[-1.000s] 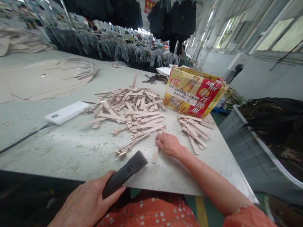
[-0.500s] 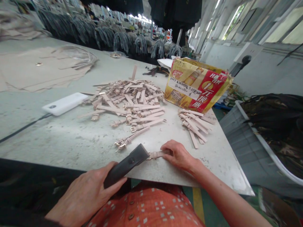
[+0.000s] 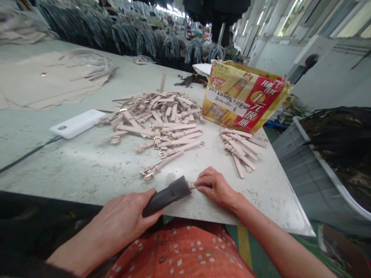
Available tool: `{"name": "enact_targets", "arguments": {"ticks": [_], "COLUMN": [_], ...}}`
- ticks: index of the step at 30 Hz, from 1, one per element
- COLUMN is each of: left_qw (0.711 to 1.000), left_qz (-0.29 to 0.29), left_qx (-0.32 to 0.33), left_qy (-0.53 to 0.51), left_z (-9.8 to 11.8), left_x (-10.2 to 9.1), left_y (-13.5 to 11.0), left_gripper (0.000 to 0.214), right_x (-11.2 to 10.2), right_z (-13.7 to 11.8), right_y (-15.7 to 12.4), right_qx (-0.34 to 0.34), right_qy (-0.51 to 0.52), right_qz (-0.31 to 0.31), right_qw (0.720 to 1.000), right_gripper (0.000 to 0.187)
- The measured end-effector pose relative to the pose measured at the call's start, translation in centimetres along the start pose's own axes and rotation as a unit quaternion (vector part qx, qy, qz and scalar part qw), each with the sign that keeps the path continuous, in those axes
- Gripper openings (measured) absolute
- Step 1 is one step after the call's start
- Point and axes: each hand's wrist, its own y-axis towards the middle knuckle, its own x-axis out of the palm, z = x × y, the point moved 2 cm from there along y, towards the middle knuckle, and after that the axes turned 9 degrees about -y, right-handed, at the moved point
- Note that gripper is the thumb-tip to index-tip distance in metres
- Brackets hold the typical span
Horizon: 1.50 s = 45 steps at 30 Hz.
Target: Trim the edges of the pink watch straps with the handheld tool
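Observation:
My left hand (image 3: pixel 124 216) is wrapped around a black handheld tool (image 3: pixel 168 196), blocky and slightly tilted, over the table's near edge. Its far end meets a short beige buckle strap (image 3: pixel 192 185), which my right hand (image 3: pixel 216 187) pinches between thumb and fingers. Most of that strap is hidden by the tool and my fingers. Just beyond the tool lie a couple of beige straps (image 3: pixel 162 165) with gold buckles. Farther back is a large heap of similar straps (image 3: pixel 166 112). To the right of my right hand lies a smaller bunch of straps (image 3: pixel 240 148).
A yellow and red cardboard box (image 3: pixel 243 98) stands behind the smaller bunch. At left are a white power bank (image 3: pixel 77 123) with a black cable and flat beige pieces (image 3: pixel 26 85). A grey bin (image 3: pixel 307 154) holding dark material stands beyond the table's right edge.
My left hand has moved the black tool rightward, closer to my right hand. Less of the pinched strap shows between them, and its buckle is now out of sight.

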Motion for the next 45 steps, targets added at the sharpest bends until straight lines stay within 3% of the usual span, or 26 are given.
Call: {"name": "enact_targets", "arguments": {"ticks": [5,11,14,18,23,28,31,34,39,45], "left_qw": [1.0,0.998,0.997,0.998,0.999,0.997,0.997,0.998,0.998,0.998], "left_qz": [-0.002,0.032,0.023,-0.005,0.014,0.041,0.019,-0.003,0.0,-0.005], "left_qx": [0.019,0.0,-0.014,0.004,0.022,0.024,0.017,0.006,0.009,0.036], "left_qy": [0.003,-0.059,-0.073,-0.057,-0.047,-0.063,-0.074,-0.068,-0.066,-0.048], "left_z": [0.6,-2.4,-3.1,-1.6,0.2,-1.2,-2.5,-3.0,-2.2,-0.8], "left_x": [0.0,-1.0,-1.3,-0.6,0.0,-0.6,-0.8,-0.7,-0.4,0.0], "left_y": [1.2,1.2,0.6,0.3,1.9,2.8,2.4,1.9,2.1,2.5], "left_gripper": [0.044,0.055,0.05,0.043,0.046,0.054,0.055,0.053,0.056,0.052], "right_x": [-0.3,-0.1,0.0,-0.2,-0.2,-0.3,-0.8,-1.4,-1.7,-1.5], "right_z": [-0.2,-0.2,-0.3,-0.3,-0.3,-0.5,-0.4,-0.2,-0.3,-0.7], "right_y": [0.3,0.3,0.3,0.4,0.3,0.3,0.1,-0.2,-0.4,0.3], "right_qx": [0.025,0.045,0.056,0.06,0.053,0.046,0.053,0.05,0.037,0.086], "right_qy": [0.009,0.014,0.018,0.027,0.03,0.025,0.036,0.023,-0.036,-0.056], "right_qz": [-0.017,-0.008,-0.007,-0.001,-0.006,-0.002,-0.011,-0.022,-0.011,-0.013], "right_qw": [0.999,0.999,0.998,0.998,0.998,0.999,0.998,0.998,0.999,0.995], "right_gripper": [0.024,0.027,0.028,0.029,0.029,0.03,0.039,0.034,0.023,0.017]}}
